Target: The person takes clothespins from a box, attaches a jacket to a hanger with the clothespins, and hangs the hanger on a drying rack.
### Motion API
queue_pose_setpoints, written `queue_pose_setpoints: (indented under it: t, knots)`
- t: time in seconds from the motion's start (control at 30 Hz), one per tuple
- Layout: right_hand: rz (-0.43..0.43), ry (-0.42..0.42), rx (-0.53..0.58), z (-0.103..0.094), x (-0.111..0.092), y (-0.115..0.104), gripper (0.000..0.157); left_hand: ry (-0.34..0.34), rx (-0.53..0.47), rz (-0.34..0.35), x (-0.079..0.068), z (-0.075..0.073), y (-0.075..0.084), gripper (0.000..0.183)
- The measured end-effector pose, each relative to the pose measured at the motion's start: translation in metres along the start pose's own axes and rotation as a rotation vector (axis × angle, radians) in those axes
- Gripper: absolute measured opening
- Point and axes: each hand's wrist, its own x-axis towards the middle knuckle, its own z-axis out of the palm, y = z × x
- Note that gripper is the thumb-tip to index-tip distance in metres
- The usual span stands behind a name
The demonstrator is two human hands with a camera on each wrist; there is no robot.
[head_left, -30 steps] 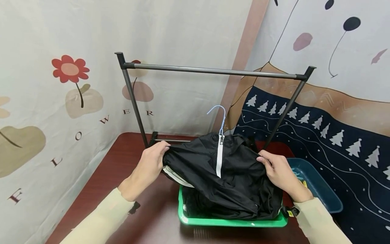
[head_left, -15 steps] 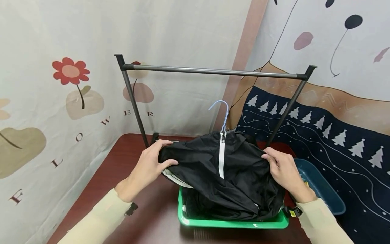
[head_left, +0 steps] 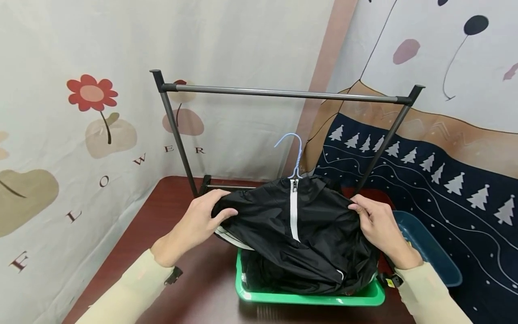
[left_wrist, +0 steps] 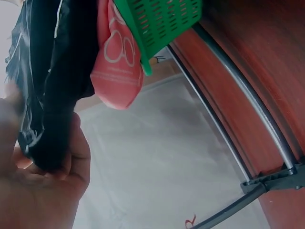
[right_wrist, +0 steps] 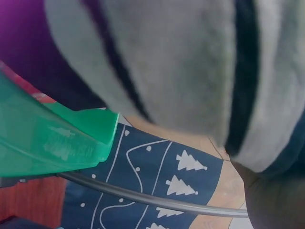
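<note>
A black jacket (head_left: pixel 267 220) with a white front zip lies over a green basket (head_left: pixel 307 299). From its collar rises the hook of a light blue hanger (head_left: pixel 299 155). My left hand (head_left: pixel 192 227) grips the jacket's left shoulder, thumb in front and fingers behind the cloth. At the opposite shoulder my right hand (head_left: pixel 378 227) pinches the fabric. The left wrist view shows black cloth (left_wrist: pixel 57 90) between thumb and fingers. Striped grey and dark cloth (right_wrist: pixel 181 62) fills much of the right wrist view and hides most of that hand's grip.
Behind the jacket stands a metal clothes rack (head_left: pixel 279 93) on a dark red table (head_left: pixel 149 216). A blue tray (head_left: pixel 435 256) sits at the right edge. Pink printed cloth (left_wrist: pixel 116 71) hangs beside the basket. Patterned curtains (head_left: pixel 243 40) enclose the back and sides.
My left thumb has come round to the front of the jacket's shoulder. The right hand has shifted slightly right, still pinching the cloth, and the hanger hook has risen a little.
</note>
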Motion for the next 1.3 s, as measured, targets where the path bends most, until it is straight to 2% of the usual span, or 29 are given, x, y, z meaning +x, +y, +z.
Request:
queue_pose_setpoints:
  t: [0.2, 0.4, 0.47, 0.67, 0.83, 1.0, 1.3]
  knots:
    - [-0.002, -0.012, 0.012, 0.002, 0.003, -0.003, 0.034, -0.005, 0.004, 0.081, 0.007, -0.001, 0.005, 0.028]
    - [-0.024, -0.016, 0.016, 0.003, 0.004, -0.004, 0.033, 0.001, 0.034, 0.114, 0.007, -0.001, 0.007, 0.05]
    - [-0.023, -0.013, 0.016, 0.002, 0.005, -0.005, 0.032, 0.009, 0.035, 0.141, 0.007, -0.002, 0.007, 0.051]
    - [0.003, -0.024, 0.023, 0.001, 0.005, -0.008, 0.03, 0.062, 0.005, 0.24, 0.006, -0.002, 0.005, 0.022]
    - [0.075, -0.048, 0.04, 0.0, 0.0, -0.01, 0.023, 0.1, -0.031, 0.29, 0.006, 0.001, 0.005, 0.022]
    - [0.13, -0.088, 0.04, -0.005, -0.005, -0.009, 0.022, 0.119, -0.04, 0.303, 0.003, 0.002, 0.006, 0.025]
    - [0.194, -0.162, 0.002, -0.023, -0.011, 0.004, 0.028, 0.122, -0.018, 0.27, -0.004, 0.0, 0.008, 0.027]
